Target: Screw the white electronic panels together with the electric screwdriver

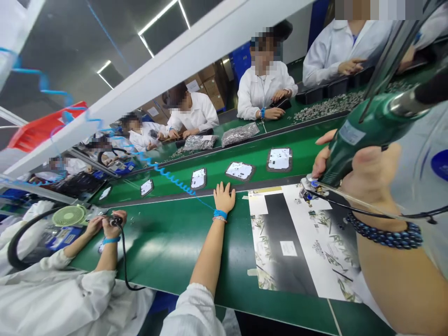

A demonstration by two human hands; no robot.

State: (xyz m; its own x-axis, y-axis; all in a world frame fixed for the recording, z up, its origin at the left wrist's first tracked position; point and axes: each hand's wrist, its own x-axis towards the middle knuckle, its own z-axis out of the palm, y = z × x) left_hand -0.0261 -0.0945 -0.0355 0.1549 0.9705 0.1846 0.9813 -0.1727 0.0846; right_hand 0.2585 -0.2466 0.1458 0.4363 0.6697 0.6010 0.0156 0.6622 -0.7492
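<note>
My left hand [224,198] reaches forward with its fingers spread over the green work surface, by the dark edge of the conveyor. A blue wrist strap [220,214] with a coiled cord is on that arm. Just beyond the fingertips lies a flat white panel with a dark rim [240,171]. My right hand [376,179] is wrapped around a green power screwdriver [357,128], raised at the right. A small metal fitting [310,186] with a blue part shows beside its lower end. Below it, a printed sheet [297,242] is taped to the surface.
More white panels [279,159] lie along the green conveyor [168,179]. Opposite, co-workers in white coats sit behind bags of small parts [240,134] and loose metal pieces [327,106]. At left, a co-worker's hands [114,224] hold a corded tool near a green fan [69,215].
</note>
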